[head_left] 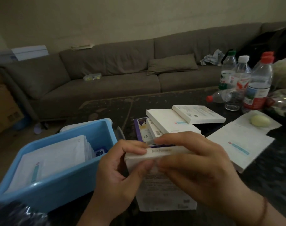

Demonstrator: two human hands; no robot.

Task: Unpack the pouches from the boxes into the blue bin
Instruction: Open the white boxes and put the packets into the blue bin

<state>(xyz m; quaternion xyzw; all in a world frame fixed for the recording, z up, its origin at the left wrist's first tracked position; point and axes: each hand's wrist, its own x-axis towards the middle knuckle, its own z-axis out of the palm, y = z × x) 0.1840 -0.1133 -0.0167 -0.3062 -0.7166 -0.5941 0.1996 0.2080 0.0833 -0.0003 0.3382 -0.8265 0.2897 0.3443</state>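
— What were the hands doing?
— Both gripped one flat white cardboard box point(157, 160). The left hand point(121, 170) pinched its top left corner between thumb and curled fingers; the right hand point(192, 167) curled over the top flap, thumb pressed against the front.
— And the box itself?
— Upright, thin, matte, with small print on its face, held just right of the blue bin point(60, 185).
— The bin?
— Smooth plastic, rounded rim, holding flat white pouches point(52, 159) stacked on edge.
— Further out?
— More white boxes point(176, 121) piled on the dark table point(269, 176) behind the hands, flattened ones point(241, 144) to the right, and clear plastic bottles point(246, 82) beyond.
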